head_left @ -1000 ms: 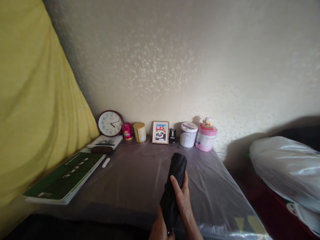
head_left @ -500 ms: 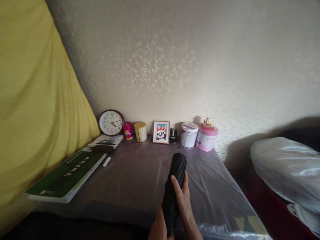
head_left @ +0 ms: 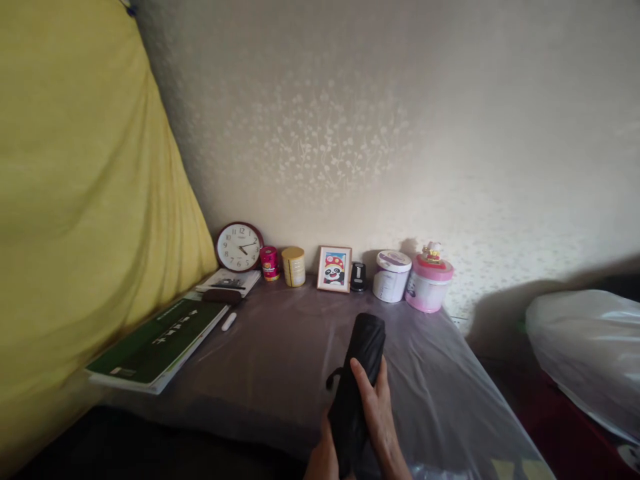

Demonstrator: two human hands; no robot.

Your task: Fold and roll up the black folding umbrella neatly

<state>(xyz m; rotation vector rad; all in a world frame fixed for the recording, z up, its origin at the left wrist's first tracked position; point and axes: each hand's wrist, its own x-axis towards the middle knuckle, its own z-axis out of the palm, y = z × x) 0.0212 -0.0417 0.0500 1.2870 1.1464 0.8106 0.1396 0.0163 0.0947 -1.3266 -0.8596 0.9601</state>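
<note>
Umbrella (head_left: 361, 373), folded, gripped in both hands — right (head_left: 376, 415) around its middle, left (head_left: 324, 459) at the handle — above the surface (head_left: 280, 353); liable to spring open toward the frame (head_left: 335, 269) if unlatched.

Black umbrella (head_left: 359, 380); yellow curtain (head_left: 75, 187)

Left hand (head_left: 323, 460) cut off by bottom edge, grip probably on umbrella (head_left: 357, 387).

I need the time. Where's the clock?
In the head view the clock leans on the wall at the table's far left, beside the red tin.
</note>
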